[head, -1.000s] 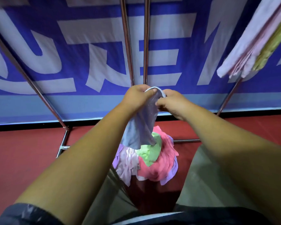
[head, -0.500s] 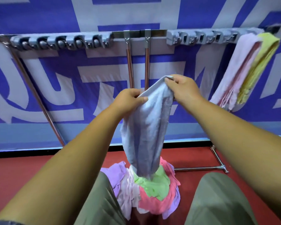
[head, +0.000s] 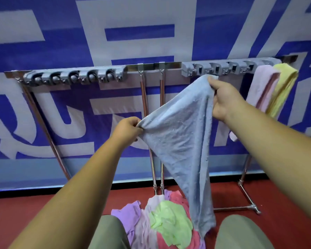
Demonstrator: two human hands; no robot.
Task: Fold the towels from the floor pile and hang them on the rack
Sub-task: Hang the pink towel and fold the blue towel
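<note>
**Head view.** My left hand (head: 127,129) pinches one corner of the blue towel (head: 180,133), at the towel's 9 o'clock, fingers curled tight round a bunch of cloth. My right hand (head: 224,99) grips a second corner at the towel's 1 o'clock, higher than the left, fingers and thumb closed on the edge. The top edge runs stretched and slanted between the two hands. The rest of the cloth hangs free, unfolded, tapering toward 6 o'clock. Its tip ends over the pile (head: 162,221); I cannot tell whether it touches. The blue towel is held in the air in front of the rack (head: 151,67).

**Pile.** It lies on the red floor (head: 43,212) at 6 o'clock, between my knees (head: 108,232), at the foot of the rack's two middle poles. A green towel (head: 169,220) lies on top, with a purple towel (head: 129,214) at its 9 o'clock and a red towel (head: 178,196) at its 12 o'clock.

**Rack.** Its bar crosses the view at 12 o'clock and carries two grey blocks: the left holder (head: 75,78) at 10 o'clock, and the right holder (head: 219,69) at 1 o'clock, just above my right hand. At 2 o'clock, at the bar's right end, a pink towel (head: 262,87) and a yellow towel (head: 284,87) hang folded side by side, touching, the yellow outermost. A blue banner (head: 79,33) with white letters stands behind the rack.
</note>
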